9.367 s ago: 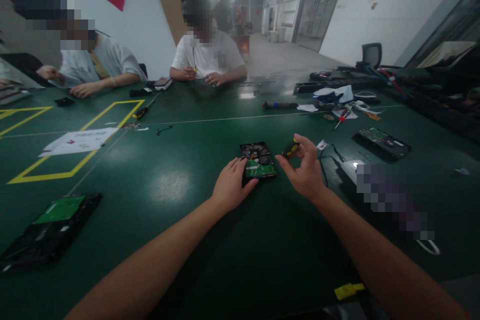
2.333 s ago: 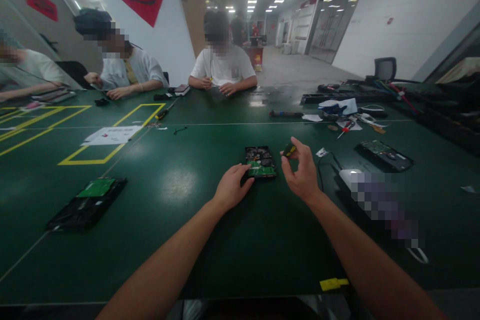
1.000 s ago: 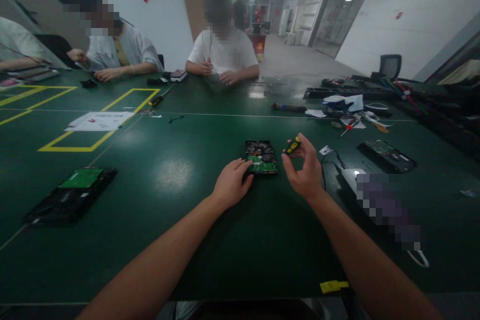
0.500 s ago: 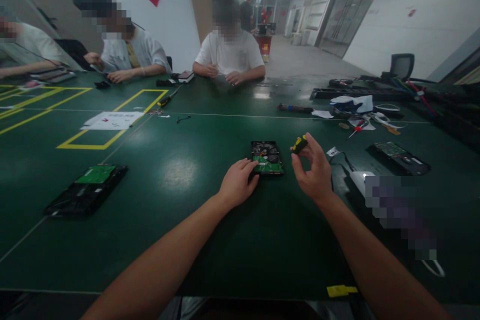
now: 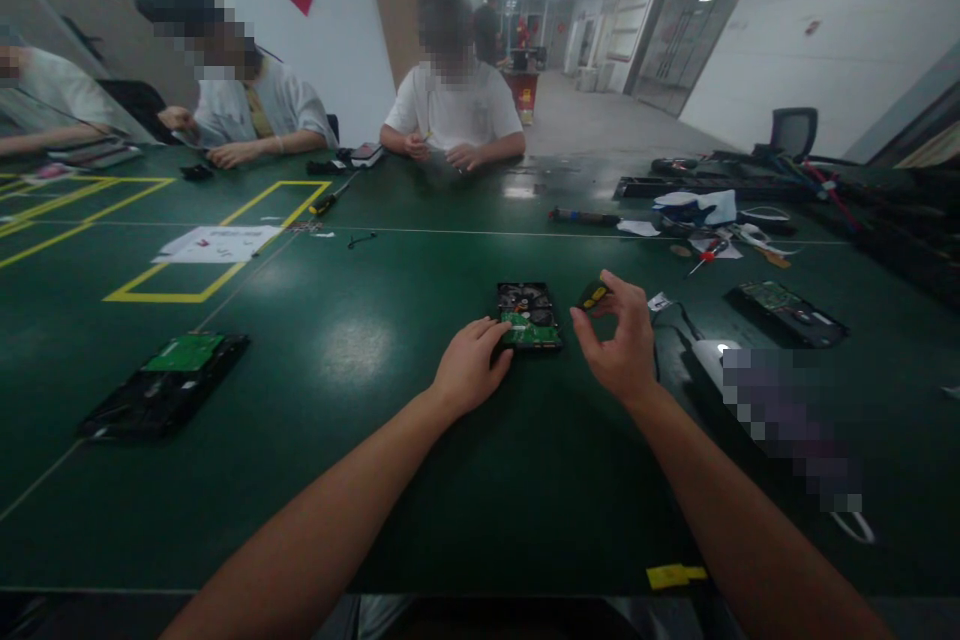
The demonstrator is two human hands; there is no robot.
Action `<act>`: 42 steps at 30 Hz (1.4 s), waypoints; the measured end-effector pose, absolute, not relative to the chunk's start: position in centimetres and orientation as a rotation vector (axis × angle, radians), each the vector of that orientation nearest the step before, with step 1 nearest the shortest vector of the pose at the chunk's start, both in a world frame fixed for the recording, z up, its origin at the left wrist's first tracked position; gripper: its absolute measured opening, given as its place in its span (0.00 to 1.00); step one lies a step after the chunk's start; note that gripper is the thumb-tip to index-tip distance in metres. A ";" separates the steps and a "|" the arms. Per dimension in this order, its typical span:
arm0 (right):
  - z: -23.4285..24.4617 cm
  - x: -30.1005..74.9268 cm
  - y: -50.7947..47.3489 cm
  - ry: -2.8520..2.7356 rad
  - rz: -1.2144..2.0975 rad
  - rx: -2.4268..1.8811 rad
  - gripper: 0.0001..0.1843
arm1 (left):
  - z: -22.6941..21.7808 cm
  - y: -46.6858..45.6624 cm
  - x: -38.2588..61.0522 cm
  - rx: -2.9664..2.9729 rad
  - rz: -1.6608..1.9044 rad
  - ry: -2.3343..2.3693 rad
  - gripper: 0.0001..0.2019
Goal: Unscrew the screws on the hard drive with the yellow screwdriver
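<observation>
A small hard drive (image 5: 529, 315) lies board-side up on the green table (image 5: 360, 440), its green circuit board toward me. My left hand (image 5: 471, 365) rests on the table with its fingers pressed against the drive's near left corner. Just right of the drive, my right hand (image 5: 622, 340) is raised, pinching the black and yellow handle of a small screwdriver (image 5: 594, 296) between thumb and fingers. The screwdriver's tip is hidden from me.
A second drive (image 5: 161, 385) lies at the left, a third (image 5: 784, 312) at the right. A white device with a black cable (image 5: 709, 352) sits beside my right hand. Tools and papers (image 5: 701, 220) crowd the far right. People sit across the table (image 5: 454, 110). Yellow tape outlines (image 5: 217, 245) mark the left.
My hands have stayed on the drive and the screwdriver throughout. My right hand's fingers shifted slightly on the handle. The view has swayed a little with my head.
</observation>
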State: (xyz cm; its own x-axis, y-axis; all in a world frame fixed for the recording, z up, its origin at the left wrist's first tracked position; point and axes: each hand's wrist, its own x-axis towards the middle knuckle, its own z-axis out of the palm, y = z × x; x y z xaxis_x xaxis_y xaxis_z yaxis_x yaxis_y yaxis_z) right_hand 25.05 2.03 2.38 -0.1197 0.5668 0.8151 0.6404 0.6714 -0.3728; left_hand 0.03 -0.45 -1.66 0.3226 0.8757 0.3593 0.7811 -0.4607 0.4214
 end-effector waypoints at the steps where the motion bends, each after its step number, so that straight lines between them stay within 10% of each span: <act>1: 2.4 25.1 2.0 -1.789 -0.089 -0.961 0.40 | -1.6 -0.5 0.0 2.413 0.822 1.529 0.22; 42: 2.3 24.8 1.9 -1.786 -0.097 -0.986 0.41 | -2.3 -0.2 0.2 2.333 0.838 1.600 0.24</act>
